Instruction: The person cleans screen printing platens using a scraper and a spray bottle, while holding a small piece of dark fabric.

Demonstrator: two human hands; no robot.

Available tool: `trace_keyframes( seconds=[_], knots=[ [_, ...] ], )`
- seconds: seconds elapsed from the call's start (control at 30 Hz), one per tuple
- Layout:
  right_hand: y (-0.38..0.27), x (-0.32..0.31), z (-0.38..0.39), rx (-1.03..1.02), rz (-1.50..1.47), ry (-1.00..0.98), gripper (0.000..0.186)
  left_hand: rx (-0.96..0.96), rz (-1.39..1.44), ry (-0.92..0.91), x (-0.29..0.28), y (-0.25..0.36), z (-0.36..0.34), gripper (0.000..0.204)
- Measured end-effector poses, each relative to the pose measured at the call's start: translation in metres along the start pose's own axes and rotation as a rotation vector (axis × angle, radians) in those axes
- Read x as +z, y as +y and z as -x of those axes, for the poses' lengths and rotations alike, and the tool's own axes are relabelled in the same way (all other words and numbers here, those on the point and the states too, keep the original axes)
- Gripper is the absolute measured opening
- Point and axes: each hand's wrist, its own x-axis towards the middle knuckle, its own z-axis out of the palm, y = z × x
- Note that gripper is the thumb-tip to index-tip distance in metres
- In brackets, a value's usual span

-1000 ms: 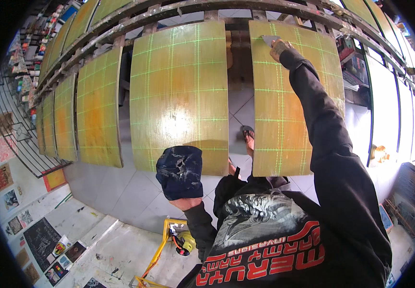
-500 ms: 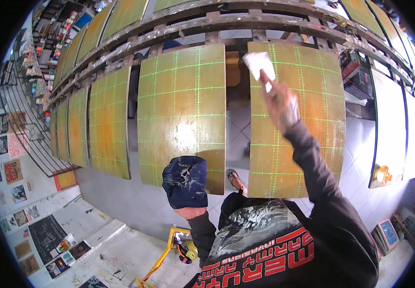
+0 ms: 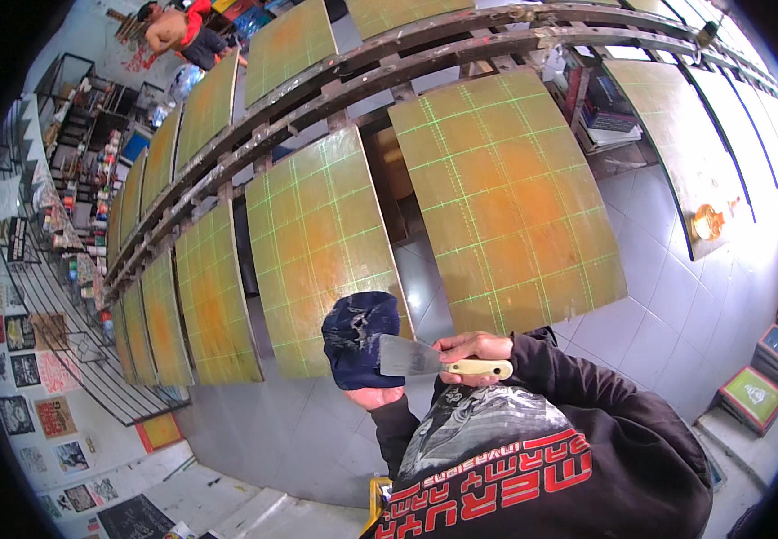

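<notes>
My right hand [image 3: 480,347] is closed round the pale handle of a putty knife [image 3: 411,357], close to my chest. Its wide metal blade points left and meets the right side of a dark blue cloth bundle [image 3: 353,337] smeared with whitish streaks. Under that bundle is my left hand [image 3: 376,396]; only part of the palm side shows, and most of its fingers are hidden. Just beyond both hands lie two yellow-green boards, a middle board [image 3: 317,242] and a right board [image 3: 506,198], marked with bright green grid lines.
More boards [image 3: 213,287] line a dark wooden rack [image 3: 317,85] that curves away on both sides. A pale board [image 3: 667,135] at right carries an amber object [image 3: 708,221]. Framed screens [image 3: 753,395] stand at lower right. A person [image 3: 173,34] bends at far left.
My right hand has come back from over the right board to the cloth bundle, bringing the putty knife. The view has turned, and a person now shows at upper left.
</notes>
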Motion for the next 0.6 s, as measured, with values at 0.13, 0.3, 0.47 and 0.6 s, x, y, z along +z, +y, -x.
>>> trace_keyframes(
  seconds=[0.13,0.3,0.47,0.6],
  knots=[
    [0.024,-0.002,0.019,-0.027,0.045,0.087,0.029,0.158,-0.179,-0.07,-0.006,-0.003,0.013,0.05],
    [0.065,-0.003,0.06,-0.429,0.066,0.611,0.022,-0.101,0.29,-0.043,-0.025,0.046,0.02,0.047],
    [0.095,0.007,0.115,-0.892,0.049,0.904,0.037,-0.041,0.132,-0.196,-0.05,0.085,0.029,0.047],
    [0.116,0.007,0.147,-0.722,1.451,1.659,0.045,-0.073,0.117,-0.175,-0.051,0.087,0.045,0.047]
  ],
)
